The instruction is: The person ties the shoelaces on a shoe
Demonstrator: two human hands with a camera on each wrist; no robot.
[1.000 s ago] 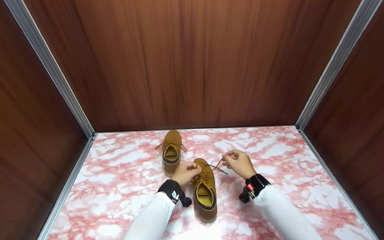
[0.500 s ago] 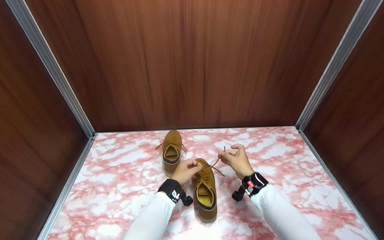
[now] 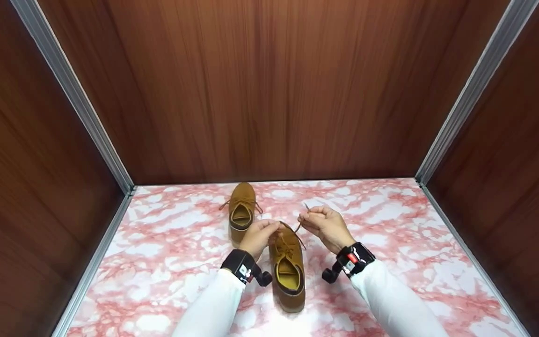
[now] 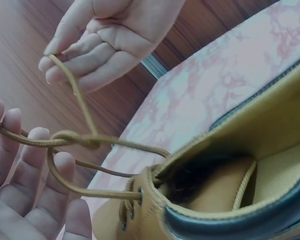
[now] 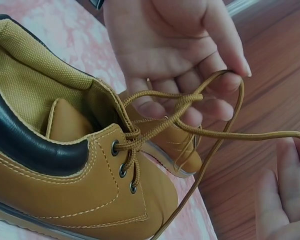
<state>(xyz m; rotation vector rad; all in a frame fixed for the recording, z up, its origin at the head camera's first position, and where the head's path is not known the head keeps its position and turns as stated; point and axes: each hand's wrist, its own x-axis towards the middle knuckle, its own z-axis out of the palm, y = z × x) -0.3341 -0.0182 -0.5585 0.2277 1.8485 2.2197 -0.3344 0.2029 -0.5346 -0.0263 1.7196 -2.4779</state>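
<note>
A tan lace-up shoe [image 3: 290, 302] stands upright, toe pointing away from me. At its left, my left hand [image 3: 260, 235] pinches a loop of the brown shoelace [image 5: 262, 135] between thumb and index finger, above the front of the shoe. My right hand [image 3: 329, 229] pinches another stretch of lace on the shoe's right side. Between the hands, the lace wraps around the loop's base in a loose crossing, best seen in the left wrist view. From there the strands run down to the metal eyelets [image 5: 123, 170].
A matching shoe [image 3: 243, 192] stands farther back on the left, its lace tied in a bow. Underneath is a red-and-white marbled surface [image 3: 166, 267]. Brown wood-grain panels [image 3: 269, 93] with metal corner rails [image 3: 82, 107] surround it on three sides.
My right hand has moved left, closer to the shoe and the left hand, bringing its lace along. The left hand has risen slightly, still pinching. Both shoes have stayed in place.
</note>
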